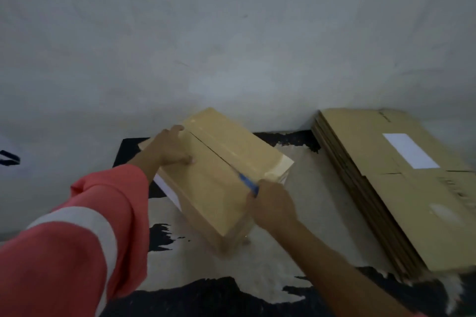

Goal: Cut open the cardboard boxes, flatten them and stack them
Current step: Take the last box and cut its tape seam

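From the head camera: one closed box [219, 183] stands on a black-and-cream mat [262, 262], turned at an angle, between the two hands. The left hand [172, 149] lies on the lid at its far-left corner, with the fingers stretched to the edge and the thumb flat on the cardboard, so it presses and does not grip. The right hand [273, 204] is at the near-right end of the lid, curled around one blue cutter [247, 183]. The tip of the cutter sits on the taped middle seam, and beyond the tip the seam shows as a dark slit running toward the left hand. A white patch [166, 189] shows on the left side of the box.

To the right, well apart from the box, one stack [401, 211] of flattened boxes lies partly on the mat. It has several layers — the exact count is too blurred to tell — and one white label [410, 151] on top. A pink sleeve [85, 234] with one white stripe covers the left arm, while the right forearm is bare. Behind everything stands a grey wall [231, 33]. Nothing lies between the hands and the box.
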